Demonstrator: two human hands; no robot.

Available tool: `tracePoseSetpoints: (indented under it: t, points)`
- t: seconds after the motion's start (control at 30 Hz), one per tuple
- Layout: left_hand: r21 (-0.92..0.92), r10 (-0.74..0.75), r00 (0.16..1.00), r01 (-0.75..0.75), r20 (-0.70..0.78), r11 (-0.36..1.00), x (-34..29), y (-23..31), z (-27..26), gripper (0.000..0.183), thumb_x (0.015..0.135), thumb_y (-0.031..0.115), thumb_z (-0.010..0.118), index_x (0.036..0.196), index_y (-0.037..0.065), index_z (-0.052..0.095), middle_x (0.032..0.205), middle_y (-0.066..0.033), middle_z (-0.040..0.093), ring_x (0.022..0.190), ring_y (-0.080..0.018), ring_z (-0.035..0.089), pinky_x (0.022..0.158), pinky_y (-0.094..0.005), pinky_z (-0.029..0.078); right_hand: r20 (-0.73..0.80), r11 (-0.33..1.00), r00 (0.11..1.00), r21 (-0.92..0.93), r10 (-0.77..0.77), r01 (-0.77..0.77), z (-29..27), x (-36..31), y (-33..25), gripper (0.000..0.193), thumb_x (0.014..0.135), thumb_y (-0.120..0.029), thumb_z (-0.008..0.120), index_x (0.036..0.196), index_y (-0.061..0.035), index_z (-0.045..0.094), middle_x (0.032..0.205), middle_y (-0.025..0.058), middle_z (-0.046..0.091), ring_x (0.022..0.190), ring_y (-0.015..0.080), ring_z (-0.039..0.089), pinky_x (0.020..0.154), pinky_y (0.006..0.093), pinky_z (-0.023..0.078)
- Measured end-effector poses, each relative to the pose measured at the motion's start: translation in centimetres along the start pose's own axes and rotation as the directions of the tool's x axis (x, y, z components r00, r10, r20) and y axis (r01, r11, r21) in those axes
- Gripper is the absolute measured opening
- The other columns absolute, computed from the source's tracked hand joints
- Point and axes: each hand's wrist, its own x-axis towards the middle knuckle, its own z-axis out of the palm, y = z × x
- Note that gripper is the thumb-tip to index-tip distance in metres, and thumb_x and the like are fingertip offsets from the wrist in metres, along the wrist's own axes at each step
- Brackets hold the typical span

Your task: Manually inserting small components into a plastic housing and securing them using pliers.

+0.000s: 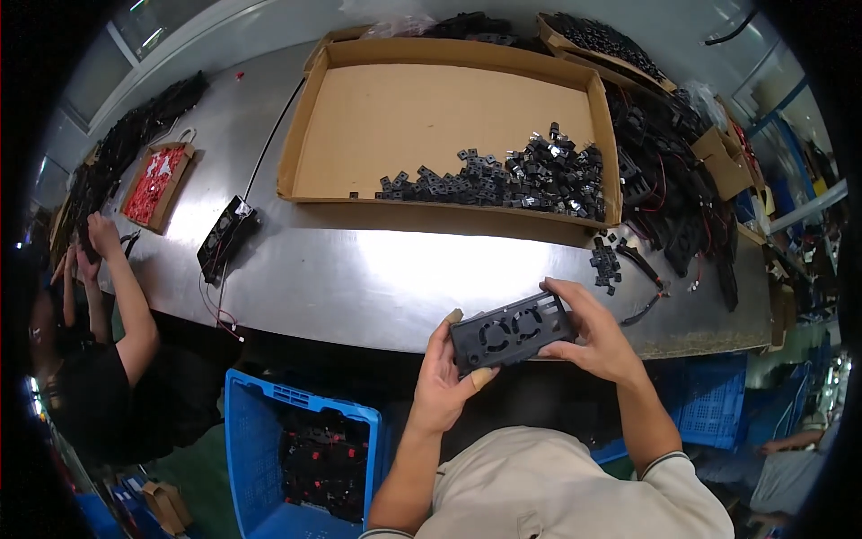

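A black plastic housing (510, 334), rectangular with curved cut-outs in its face, is held between my two hands over the near edge of the metal table. My left hand (443, 382) grips its left end, with coverings on the thumb and a finger. At the other end, my right hand (593, 332) has fingers on the top corner and the thumb along the lower edge. Beyond the hands stands a shallow cardboard tray (431, 214), with small black parts (539, 175) heaped toward its right side. A small cluster of black parts (606, 262) lies on the table near my right hand.
A similar black unit with wires (226, 238) lies left on the table, near a box of red parts (154, 187). Black wired assemblies (669, 171) pile up at right. A blue crate (305, 395) holding black units stands below the table edge. Another person's arm (126, 296) works at far left.
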Motion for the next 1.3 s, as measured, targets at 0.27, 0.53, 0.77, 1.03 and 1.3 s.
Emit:
tracePoseSetpoints:
  t: [0.27,0.53,0.77,1.03,1.3]
  points:
    - [-0.004,0.026,1.000,-0.026,-0.011,1.000,-0.3,0.2,0.1,0.089,0.081,-0.011,0.071,0.152,0.000,0.019,0.142,-0.0178,0.043,0.129,-0.0252,0.047,0.108,-0.0375,0.041,0.011,0.996,1.000,-0.084,0.019,-0.018,0.1,0.4,-0.5,0.082,0.074,-0.002,0.082,0.146,-0.0016,0.041,0.142,0.0148,0.044,0.128,0.0244,0.048,0.101,0.0333,0.046]
    - [0.132,0.089,0.996,-0.086,-0.015,0.987,-0.1,0.0,0.3,0.090,0.078,-0.009,0.074,0.152,0.004,0.024,0.137,-0.0163,0.046,0.126,-0.0273,0.050,0.100,-0.0399,0.051,0.033,0.993,0.998,0.103,0.058,-0.061,0.1,0.3,1.0,0.084,0.074,0.005,0.080,0.147,-0.0030,0.040,0.144,0.0145,0.042,0.129,0.0235,0.048,0.104,0.0336,0.046]
    - [0.118,0.171,0.984,-0.176,0.058,0.977,-0.6,0.6,0.7,0.112,0.070,-0.008,0.081,0.155,0.011,0.012,0.148,-0.0189,0.037,0.134,-0.0297,0.044,0.104,-0.0430,0.047,0.042,0.985,0.998,0.166,0.043,-0.049,1.0,0.6,0.7,0.081,0.075,0.005,0.076,0.148,-0.0033,0.040,0.145,0.0149,0.041,0.127,0.0237,0.049,0.099,0.0339,0.051]
    - [0.874,0.186,0.983,-0.090,-0.001,0.478,4.1,8.8,2.2,0.097,0.075,0.015,0.082,0.152,0.003,0.024,0.136,-0.0140,0.050,0.124,-0.0244,0.051,0.104,-0.0389,0.043,0.024,0.895,0.995,0.435,0.101,-0.102,4.1,-1.2,-0.2,0.074,0.086,0.003,0.068,0.151,-0.0029,0.032,0.141,0.0168,0.048,0.109,0.0200,0.061,0.089,0.0293,0.053]
    - [0.937,0.389,0.921,0.144,-0.009,-0.319,10.0,35.9,-19.4,0.089,0.063,0.000,0.071,0.146,-0.002,0.038,0.132,-0.0157,0.056,0.119,-0.0253,0.056,0.103,-0.0355,0.043,-0.191,0.907,0.967,0.414,0.166,-0.074,-3.7,-7.2,4.2,0.061,0.091,-0.001,0.066,0.146,-0.0034,0.040,0.131,0.0156,0.058,0.092,0.0136,0.065,0.083,0.0247,0.053]
